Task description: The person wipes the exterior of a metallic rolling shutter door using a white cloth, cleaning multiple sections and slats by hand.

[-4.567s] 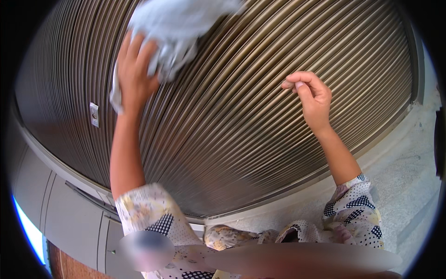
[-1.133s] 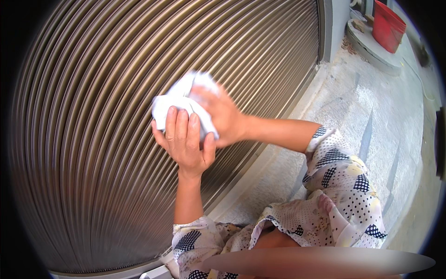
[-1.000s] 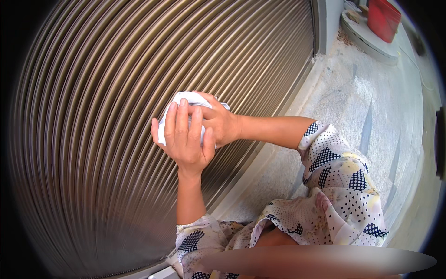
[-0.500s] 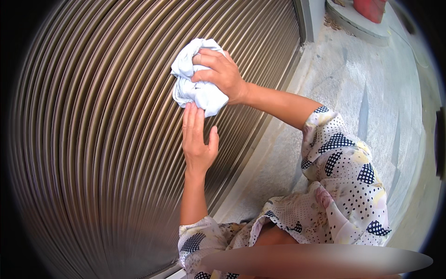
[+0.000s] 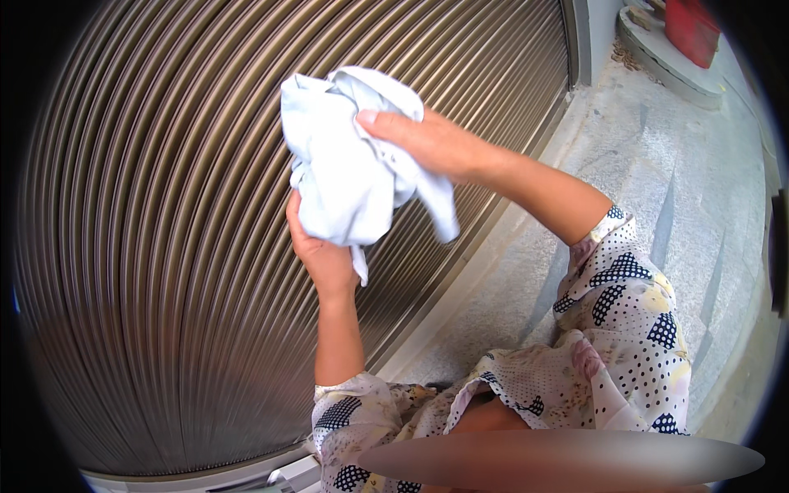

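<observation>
A crumpled pale blue-white cloth [image 5: 345, 164] hangs between my two hands, in front of a ribbed brown metal shutter [image 5: 164, 246]. My right hand [image 5: 431, 144] grips its upper right part, the thumb on top and the other fingers hidden beneath the folds. From below, my left hand [image 5: 322, 259] holds the lower left of the cloth; most of its fingers lie behind the fabric. A loose corner droops on the right, slightly blurred, and a narrow end hangs over my left wrist.
Along the shutter's right side runs a metal frame [image 5: 578, 49], with a grey stone floor [image 5: 625, 172] beyond it. At the upper right a red container [image 5: 692, 33] stands on a low rounded concrete ledge [image 5: 670, 70].
The cloth was bunched flat against the shutter under my right hand; now it is lifted off and looser. My left hand, earlier with fingers outstretched at its lower edge, now holds it from below.
</observation>
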The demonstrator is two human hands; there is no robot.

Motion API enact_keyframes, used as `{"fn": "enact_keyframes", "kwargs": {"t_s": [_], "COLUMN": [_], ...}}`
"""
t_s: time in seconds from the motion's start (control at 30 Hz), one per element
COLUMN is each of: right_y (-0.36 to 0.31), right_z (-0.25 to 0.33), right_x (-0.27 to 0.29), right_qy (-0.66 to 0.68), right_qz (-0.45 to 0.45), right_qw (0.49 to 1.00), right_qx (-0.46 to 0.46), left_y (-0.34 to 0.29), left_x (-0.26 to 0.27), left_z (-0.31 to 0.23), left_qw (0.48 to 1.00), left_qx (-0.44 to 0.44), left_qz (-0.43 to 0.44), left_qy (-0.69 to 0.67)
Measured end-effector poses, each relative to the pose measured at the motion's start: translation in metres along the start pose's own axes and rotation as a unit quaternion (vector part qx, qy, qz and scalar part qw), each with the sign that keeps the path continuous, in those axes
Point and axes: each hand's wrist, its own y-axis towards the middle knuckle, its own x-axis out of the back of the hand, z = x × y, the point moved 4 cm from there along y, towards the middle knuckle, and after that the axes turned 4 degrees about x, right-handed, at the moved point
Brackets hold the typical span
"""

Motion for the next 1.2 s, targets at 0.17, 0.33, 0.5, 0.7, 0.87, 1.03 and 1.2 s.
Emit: {"fn": "enact_keyframes", "kwargs": {"t_s": [0.17, 0.33, 0.5, 0.7, 0.87, 1.03, 1.2], "right_y": [0.015, 0.036, 0.036, 0.021, 0.016, 0.009, -0.028], "right_z": [-0.012, -0.035, -0.033, -0.019, -0.086, -0.1, -0.128], "right_x": [0.04, 0.1, 0.132, 0.168, 0.095, 0.02, -0.079], "right_qy": [-0.049, 0.38, 0.43, 0.088, -0.45, -0.498, -0.426], "right_qz": [-0.16, -0.227, -0.26, -0.365, -0.321, -0.13, 0.134], "right_qw": [0.984, 0.894, 0.85, 0.868, 0.754, 0.79, 0.759], "right_qx": [0.066, 0.075, 0.159, 0.325, 0.354, 0.333, 0.473], "left_y": [-0.003, -0.005, -0.01, -0.031, -0.02, -0.021, -0.067], "left_x": [0.008, 0.028, 0.067, 0.08, 0.041, 0.04, 0.089], "left_z": [-0.013, -0.052, -0.076, -0.097, -0.024, 0.004, 0.025], "left_qw": [0.993, 0.948, 0.848, 0.86, 0.665, 0.723, 0.559], "left_qx": [0.011, 0.008, -0.071, -0.488, -0.579, -0.422, -0.352], "left_qz": [0.066, 0.035, 0.115, -0.14, 0.051, 0.154, 0.176], "left_qy": [-0.1, -0.317, -0.513, -0.054, 0.468, 0.525, 0.73]}}
